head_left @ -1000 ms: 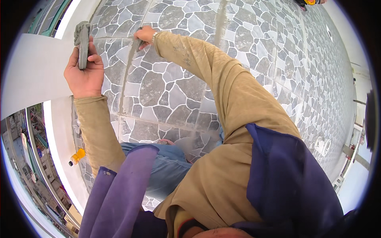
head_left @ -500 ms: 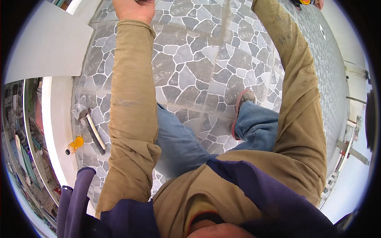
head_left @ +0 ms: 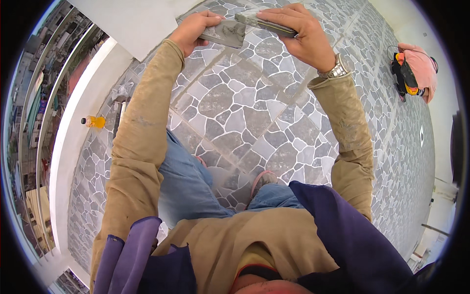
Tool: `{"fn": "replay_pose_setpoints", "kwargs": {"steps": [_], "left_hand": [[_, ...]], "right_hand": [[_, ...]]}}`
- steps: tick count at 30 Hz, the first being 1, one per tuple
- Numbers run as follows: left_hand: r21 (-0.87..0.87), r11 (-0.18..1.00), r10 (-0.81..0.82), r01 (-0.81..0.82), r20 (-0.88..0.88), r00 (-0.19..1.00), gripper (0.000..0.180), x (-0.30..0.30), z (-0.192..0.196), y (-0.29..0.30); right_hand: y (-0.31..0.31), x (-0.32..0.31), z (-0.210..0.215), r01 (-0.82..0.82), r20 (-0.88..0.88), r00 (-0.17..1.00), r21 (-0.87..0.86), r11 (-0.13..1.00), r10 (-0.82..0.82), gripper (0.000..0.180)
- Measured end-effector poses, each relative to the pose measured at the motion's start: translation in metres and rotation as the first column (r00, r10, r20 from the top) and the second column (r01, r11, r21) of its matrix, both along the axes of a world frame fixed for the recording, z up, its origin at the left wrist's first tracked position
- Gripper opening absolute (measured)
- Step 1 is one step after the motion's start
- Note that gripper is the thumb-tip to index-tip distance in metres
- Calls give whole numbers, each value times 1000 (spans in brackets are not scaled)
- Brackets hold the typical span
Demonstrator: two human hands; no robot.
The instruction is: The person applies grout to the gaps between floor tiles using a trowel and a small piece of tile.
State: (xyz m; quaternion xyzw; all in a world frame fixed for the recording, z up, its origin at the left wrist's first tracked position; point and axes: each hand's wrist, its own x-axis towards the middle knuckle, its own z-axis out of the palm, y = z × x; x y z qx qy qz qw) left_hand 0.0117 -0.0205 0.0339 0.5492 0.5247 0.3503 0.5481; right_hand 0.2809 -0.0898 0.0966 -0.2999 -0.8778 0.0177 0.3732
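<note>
My left hand (head_left: 195, 28) holds a flat grey trowel blade (head_left: 226, 33) smeared with wet grey mortar, at the top middle of the view. My right hand (head_left: 299, 34) grips a second flat tool (head_left: 264, 22), dark and coated with mortar, its edge meeting the trowel blade. Both hands are raised over a floor of grey stone-pattern tiles (head_left: 245, 112) with white joints. A metal wristwatch (head_left: 334, 70) sits on my right wrist. My legs in blue jeans and one foot (head_left: 263, 179) show below.
A white low wall or ledge (head_left: 83, 112) runs along the left, with an orange-capped bottle (head_left: 94, 121) and a dark tool (head_left: 117, 122) lying beside it. A white panel (head_left: 132, 22) lies at the top left. An orange and black object on pink cloth (head_left: 413, 71) is at the right.
My arms, stretched out to the top edge half a second ago, have drawn back into view. Both hands now hold mortar-covered tools together. The view has shifted.
</note>
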Motion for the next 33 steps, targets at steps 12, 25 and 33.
{"fn": "replay_pose_setpoints", "kwargs": {"steps": [12, 25, 33], "left_hand": [[-6, 972, 230, -236, 244, 942, 34, -101, 26, -34], [-554, 739, 615, -383, 324, 719, 31, -143, -172, -229], [-412, 674, 720, -613, 184, 669, 40, -250, -141, -228]], "right_hand": [[60, 150, -167, -334, -535, 747, -815, 473, -394, 48], [166, 26, -376, 265, 432, 890, -225, 938, -148, 58], [181, 69, -354, 149, 528, 849, -244, 958, 3, 64]]}}
